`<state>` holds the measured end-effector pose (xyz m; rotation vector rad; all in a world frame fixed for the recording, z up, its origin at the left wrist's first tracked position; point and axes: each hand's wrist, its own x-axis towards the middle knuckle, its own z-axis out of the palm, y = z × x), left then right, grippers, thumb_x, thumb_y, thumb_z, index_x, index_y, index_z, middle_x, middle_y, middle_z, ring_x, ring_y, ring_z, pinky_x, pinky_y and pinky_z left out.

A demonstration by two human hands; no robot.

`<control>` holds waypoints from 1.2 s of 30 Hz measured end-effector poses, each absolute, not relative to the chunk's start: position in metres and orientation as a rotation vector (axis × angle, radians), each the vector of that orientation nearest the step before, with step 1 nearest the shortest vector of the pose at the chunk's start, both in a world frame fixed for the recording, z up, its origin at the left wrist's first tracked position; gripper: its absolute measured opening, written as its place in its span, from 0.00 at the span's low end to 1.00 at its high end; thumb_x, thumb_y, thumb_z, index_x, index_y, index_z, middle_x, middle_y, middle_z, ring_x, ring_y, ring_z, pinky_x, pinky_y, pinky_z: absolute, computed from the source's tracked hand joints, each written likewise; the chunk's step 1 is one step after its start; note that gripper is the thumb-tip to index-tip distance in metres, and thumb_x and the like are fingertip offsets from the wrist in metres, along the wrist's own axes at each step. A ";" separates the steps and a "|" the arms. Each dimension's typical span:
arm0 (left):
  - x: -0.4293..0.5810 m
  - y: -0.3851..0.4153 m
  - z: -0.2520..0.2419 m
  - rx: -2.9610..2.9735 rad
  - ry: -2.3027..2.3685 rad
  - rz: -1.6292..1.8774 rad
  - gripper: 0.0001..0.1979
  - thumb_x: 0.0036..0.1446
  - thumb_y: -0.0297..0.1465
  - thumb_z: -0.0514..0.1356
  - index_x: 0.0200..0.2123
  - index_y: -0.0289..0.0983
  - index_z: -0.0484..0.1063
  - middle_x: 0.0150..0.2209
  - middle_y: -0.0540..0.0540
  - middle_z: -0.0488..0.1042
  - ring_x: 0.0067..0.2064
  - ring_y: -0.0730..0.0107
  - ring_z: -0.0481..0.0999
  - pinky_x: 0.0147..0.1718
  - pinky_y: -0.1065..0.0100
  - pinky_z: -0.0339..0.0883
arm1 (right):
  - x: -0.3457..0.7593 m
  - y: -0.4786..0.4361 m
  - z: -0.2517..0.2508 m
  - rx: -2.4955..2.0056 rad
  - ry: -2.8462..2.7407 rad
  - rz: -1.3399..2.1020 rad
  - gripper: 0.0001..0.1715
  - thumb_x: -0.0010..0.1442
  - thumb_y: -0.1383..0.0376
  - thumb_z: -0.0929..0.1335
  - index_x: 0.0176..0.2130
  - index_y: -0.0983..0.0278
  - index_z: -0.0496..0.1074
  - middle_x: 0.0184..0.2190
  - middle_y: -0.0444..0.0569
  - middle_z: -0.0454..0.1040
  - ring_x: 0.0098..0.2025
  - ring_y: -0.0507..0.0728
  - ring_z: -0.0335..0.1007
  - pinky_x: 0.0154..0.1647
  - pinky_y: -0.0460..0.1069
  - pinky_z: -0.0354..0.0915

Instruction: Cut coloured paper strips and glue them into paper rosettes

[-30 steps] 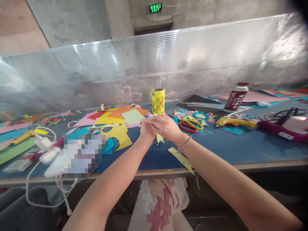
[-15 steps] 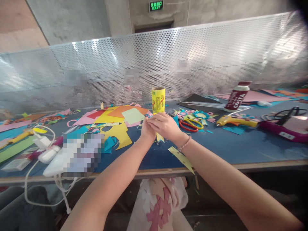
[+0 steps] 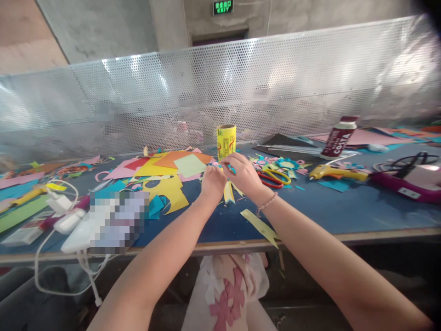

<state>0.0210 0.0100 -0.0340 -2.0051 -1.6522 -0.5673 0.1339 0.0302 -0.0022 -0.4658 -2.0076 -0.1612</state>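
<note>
My left hand (image 3: 213, 184) is closed in a fist-like pinch at the middle of the desk, with a small pinkish-blue bit showing at its top. Whatever it grips is mostly hidden. Close on its right, my right hand (image 3: 242, 175) has its fingers bent towards the left one, a bit of blue beside the fingertips; what lies in them I cannot make out. Below and between the hands shows a pale yellow paper strip (image 3: 228, 192) with a notched end. Behind them stands a yellow tape-roll-like tube (image 3: 226, 140). Red-and-yellow-handled scissors (image 3: 277, 178) lie right of my right hand.
Coloured paper sheets (image 3: 193, 165) and scraps spread to the left. A yellow glue gun (image 3: 339, 173) and a brown bottle (image 3: 339, 138) are at the right. A white power strip with cables (image 3: 74, 234) sits at the front left. A perforated metal screen (image 3: 213, 87) stands behind.
My right hand has moved slightly right and away from my left hand, opening a gap between them. More of the yellow strips shows beneath. The left hand stays nearly in place.
</note>
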 end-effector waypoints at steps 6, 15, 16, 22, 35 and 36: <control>0.024 -0.011 -0.014 -1.972 -1.573 -0.400 0.18 0.58 0.17 0.45 0.37 0.31 0.75 0.38 0.35 0.74 0.45 0.53 0.69 0.42 0.56 0.60 | 0.159 0.066 -0.008 -0.660 -1.829 -0.165 0.08 0.61 0.68 0.58 0.31 0.60 0.63 0.29 0.50 0.67 0.36 0.58 0.64 0.37 0.54 0.65; 0.024 -0.014 -0.012 -1.981 -1.513 -0.474 0.19 0.59 0.17 0.45 0.37 0.33 0.75 0.39 0.36 0.72 0.45 0.54 0.69 0.43 0.55 0.60 | 0.188 0.105 -0.021 -0.828 -1.867 -0.292 0.12 0.57 0.69 0.58 0.22 0.59 0.57 0.21 0.49 0.63 0.29 0.58 0.62 0.32 0.54 0.62; 0.024 -0.014 -0.012 -1.975 -1.501 -0.466 0.19 0.59 0.18 0.44 0.37 0.33 0.75 0.40 0.36 0.72 0.45 0.54 0.69 0.43 0.55 0.60 | 0.188 0.105 -0.021 -0.855 -1.880 -0.288 0.13 0.56 0.69 0.59 0.21 0.59 0.56 0.20 0.49 0.63 0.28 0.58 0.62 0.31 0.54 0.62; 0.022 -0.014 -0.011 -1.971 -1.488 -0.444 0.18 0.59 0.18 0.45 0.38 0.34 0.74 0.42 0.37 0.72 0.46 0.55 0.69 0.45 0.56 0.60 | 0.183 0.094 -0.014 -1.075 -1.941 -0.223 0.08 0.49 0.74 0.62 0.23 0.61 0.63 0.23 0.50 0.69 0.30 0.59 0.66 0.33 0.53 0.63; 0.023 -0.017 -0.009 -2.020 -1.513 -0.280 0.13 0.59 0.20 0.48 0.40 0.31 0.72 0.35 0.38 0.74 0.43 0.55 0.71 0.39 0.60 0.60 | 0.171 0.068 0.001 -0.928 -1.968 0.056 0.15 0.53 0.74 0.61 0.34 0.65 0.76 0.33 0.50 0.75 0.36 0.55 0.70 0.40 0.49 0.64; 0.023 -0.018 -0.009 -2.024 -1.522 -0.273 0.13 0.59 0.20 0.48 0.40 0.31 0.72 0.34 0.38 0.74 0.43 0.55 0.71 0.39 0.60 0.60 | 0.168 0.064 0.002 -0.860 -1.965 0.049 0.16 0.54 0.74 0.60 0.34 0.65 0.76 0.33 0.50 0.74 0.36 0.55 0.69 0.40 0.49 0.64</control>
